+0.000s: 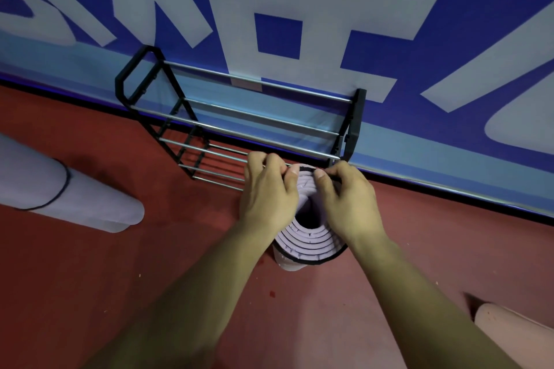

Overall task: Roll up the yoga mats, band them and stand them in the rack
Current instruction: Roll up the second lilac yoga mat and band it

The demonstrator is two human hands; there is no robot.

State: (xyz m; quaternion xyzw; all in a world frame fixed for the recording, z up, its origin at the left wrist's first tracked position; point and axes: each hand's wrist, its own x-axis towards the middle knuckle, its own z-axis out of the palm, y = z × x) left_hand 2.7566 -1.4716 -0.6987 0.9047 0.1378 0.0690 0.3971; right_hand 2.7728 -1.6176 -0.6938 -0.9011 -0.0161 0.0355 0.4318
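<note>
Lilac foam, loosely coiled, is stood on end on the red floor point(120, 278), just in front of the black rack point(239, 117). A black band point(314, 262) is pinched at the far rim of this rolled mat point(302, 244) by both hands: the left hand point(266, 192) and the right hand point(347, 201) are curled onto it, fingers point(292, 172) pressed close together. The band appears to be stretched round the top end only. The risk is plain. The coil is slack, with a wide hollow at its centre, so a band released this high could be snapped off the rim and the layers sprung open. The roll is steadied only from the top, so it could be tipped against the rack's rails by a hard tug. A second mat point(75, 189), already banded, is seen lying on the floor to the left, well apart.
</note>
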